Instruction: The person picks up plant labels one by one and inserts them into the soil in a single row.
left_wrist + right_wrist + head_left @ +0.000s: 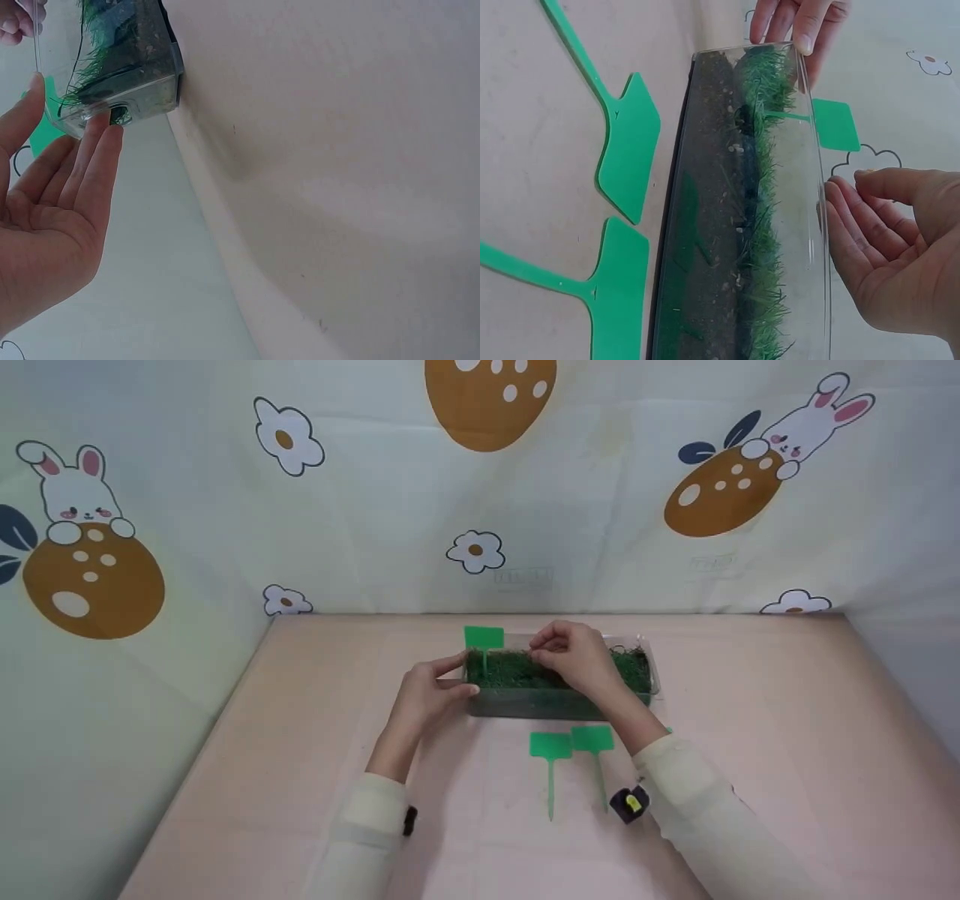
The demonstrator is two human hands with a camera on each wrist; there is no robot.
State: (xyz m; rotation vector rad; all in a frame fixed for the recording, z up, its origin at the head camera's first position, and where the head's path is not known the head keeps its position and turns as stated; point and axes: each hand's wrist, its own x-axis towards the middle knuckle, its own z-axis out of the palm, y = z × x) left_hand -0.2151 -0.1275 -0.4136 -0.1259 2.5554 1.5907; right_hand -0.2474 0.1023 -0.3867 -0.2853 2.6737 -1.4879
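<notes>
A clear rectangular planter box (559, 703) holds dark soil and green grass (506, 669). My left hand (427, 694) grips its left end, thumb at the front corner and fingers along the end wall. One green T-shaped plant label (484, 637) stands upright in the grass beside that hand. Over the middle of the box is my right hand (585, 656), its fingers loosely bent near the rim. In the right wrist view, nothing shows between its thumb and fingertips.
Two more green plant labels, a left one (551, 745) and a right one (593, 739), lie on the pink tabletop (300, 780) before the box. A small green bit (670, 730) shows beside the right sleeve, mostly hidden. A printed cloth wall (375, 525) stands behind.
</notes>
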